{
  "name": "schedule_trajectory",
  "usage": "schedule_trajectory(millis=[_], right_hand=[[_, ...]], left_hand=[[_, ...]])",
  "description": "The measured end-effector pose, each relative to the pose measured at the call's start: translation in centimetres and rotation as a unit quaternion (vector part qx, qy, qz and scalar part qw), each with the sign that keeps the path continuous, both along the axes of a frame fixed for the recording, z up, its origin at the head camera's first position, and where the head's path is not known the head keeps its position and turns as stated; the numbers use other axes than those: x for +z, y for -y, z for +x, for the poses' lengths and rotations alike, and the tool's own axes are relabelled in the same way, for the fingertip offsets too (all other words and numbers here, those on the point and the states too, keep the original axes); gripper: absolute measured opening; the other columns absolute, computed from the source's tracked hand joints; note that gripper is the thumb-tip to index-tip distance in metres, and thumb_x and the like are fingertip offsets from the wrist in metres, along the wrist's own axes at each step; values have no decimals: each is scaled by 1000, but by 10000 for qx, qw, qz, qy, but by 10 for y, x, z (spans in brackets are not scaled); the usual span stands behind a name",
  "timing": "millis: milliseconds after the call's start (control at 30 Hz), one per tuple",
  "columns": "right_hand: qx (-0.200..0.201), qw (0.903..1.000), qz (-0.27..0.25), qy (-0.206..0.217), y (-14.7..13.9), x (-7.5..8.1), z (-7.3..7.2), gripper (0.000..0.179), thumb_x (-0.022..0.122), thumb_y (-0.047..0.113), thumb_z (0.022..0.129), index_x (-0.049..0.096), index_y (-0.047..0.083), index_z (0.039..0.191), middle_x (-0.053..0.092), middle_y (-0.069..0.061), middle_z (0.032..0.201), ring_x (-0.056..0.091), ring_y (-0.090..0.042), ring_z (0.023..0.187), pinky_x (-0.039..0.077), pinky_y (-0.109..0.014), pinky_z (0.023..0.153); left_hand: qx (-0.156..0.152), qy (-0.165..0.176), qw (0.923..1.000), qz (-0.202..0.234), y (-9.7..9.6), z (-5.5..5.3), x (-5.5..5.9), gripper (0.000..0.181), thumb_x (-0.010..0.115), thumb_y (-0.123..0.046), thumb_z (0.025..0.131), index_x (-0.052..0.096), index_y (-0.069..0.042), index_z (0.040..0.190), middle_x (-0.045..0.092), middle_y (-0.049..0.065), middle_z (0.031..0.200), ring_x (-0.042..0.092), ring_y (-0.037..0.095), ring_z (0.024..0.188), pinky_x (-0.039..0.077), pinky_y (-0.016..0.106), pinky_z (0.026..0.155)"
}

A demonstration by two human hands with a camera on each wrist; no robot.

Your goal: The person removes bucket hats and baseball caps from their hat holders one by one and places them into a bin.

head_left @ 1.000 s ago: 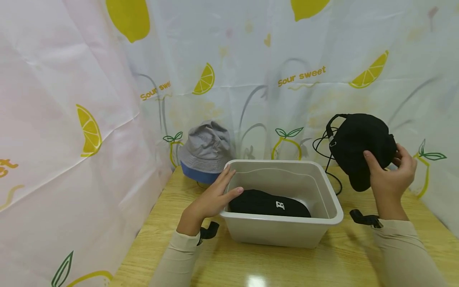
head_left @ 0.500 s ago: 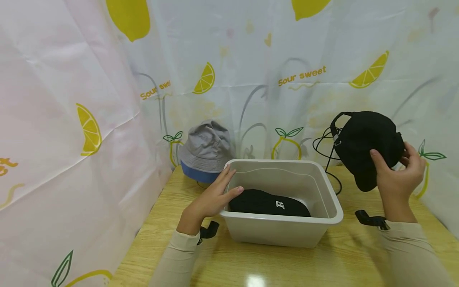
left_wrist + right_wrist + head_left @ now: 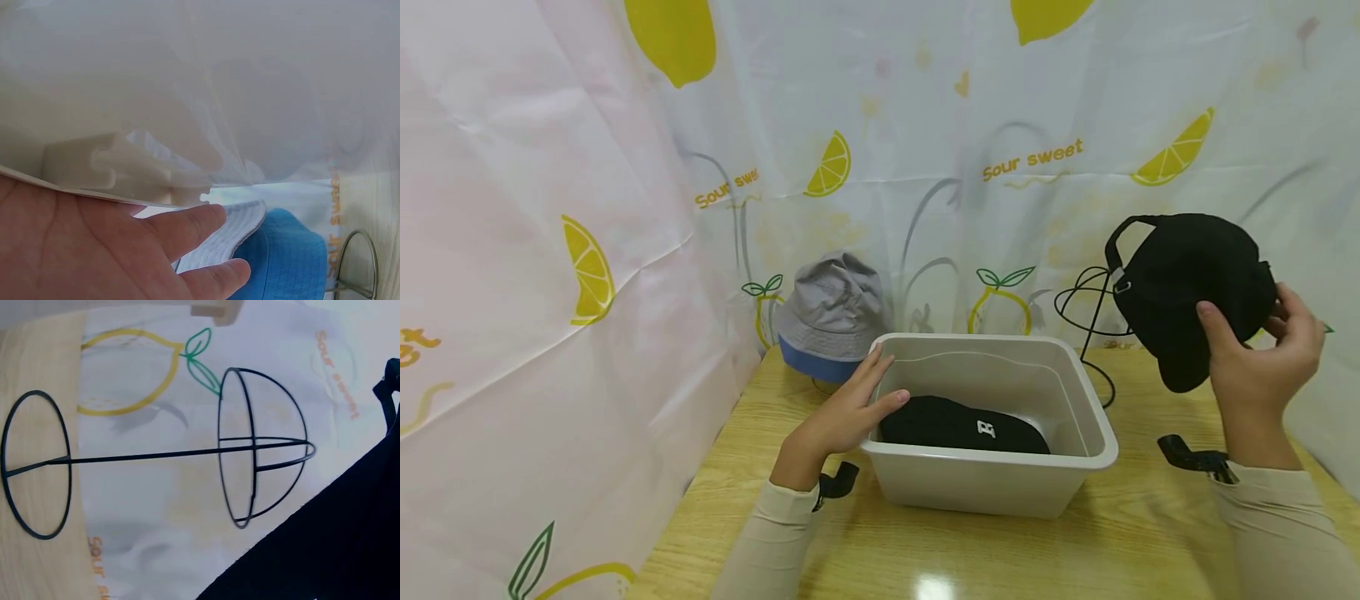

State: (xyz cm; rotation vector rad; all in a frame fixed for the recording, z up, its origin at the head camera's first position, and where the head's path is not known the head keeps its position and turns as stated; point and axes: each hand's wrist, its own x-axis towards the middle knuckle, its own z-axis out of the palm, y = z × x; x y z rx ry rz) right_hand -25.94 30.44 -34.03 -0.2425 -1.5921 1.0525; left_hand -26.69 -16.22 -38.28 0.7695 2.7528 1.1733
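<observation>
My right hand (image 3: pixel 1262 354) holds a black baseball cap (image 3: pixel 1195 275) in the air right of the bin, thumb on its near side, fingers partly hidden behind it. The cap's strap and buckle face left and its visor points down. In the right wrist view the cap (image 3: pixel 337 544) fills the lower right corner. My left hand (image 3: pixel 842 417) rests on the left rim of a beige plastic bin (image 3: pixel 977 487), with fingers extended and thumb over the rim. Inside the bin lies another black baseball cap (image 3: pixel 940 423) with a white letter on its front.
A black wire hat stand (image 3: pixel 1088 329) stands behind the bin's right side, bare in the right wrist view. A grey bucket hat (image 3: pixel 835 304) with a blue lower band (image 3: pixel 812 358) sits behind the bin's left. A lemon-print cloth (image 3: pixel 925 125) hangs behind the wooden table (image 3: pixel 880 558).
My right hand has moved right and slightly up with the black baseball cap, away from the wire hat stand, which now shows more. The left hand and bin have stayed put.
</observation>
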Motion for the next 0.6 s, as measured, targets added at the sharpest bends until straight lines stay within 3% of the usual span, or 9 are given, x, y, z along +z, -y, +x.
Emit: schedule_trajectory(millis=[400, 600], right_hand=[[68, 9994, 317, -126, 1, 23, 8, 64, 84, 33, 88, 58, 18, 145, 50, 18, 133, 41, 15, 107, 35, -10, 91], [94, 9991, 424, 13, -5, 32, 8, 67, 82, 35, 90, 54, 21, 149, 54, 12, 140, 41, 15, 111, 33, -13, 98]], left_hand=[[59, 86, 9999, -33, 0, 1, -1, 85, 45, -68, 102, 21, -19, 167, -3, -6, 176, 4, 22, 161, 20, 59, 126], [56, 67, 9999, -51, 0, -1, -1, 85, 45, -69, 102, 21, -19, 167, -2, -5, 176, 4, 21, 161, 20, 58, 126]])
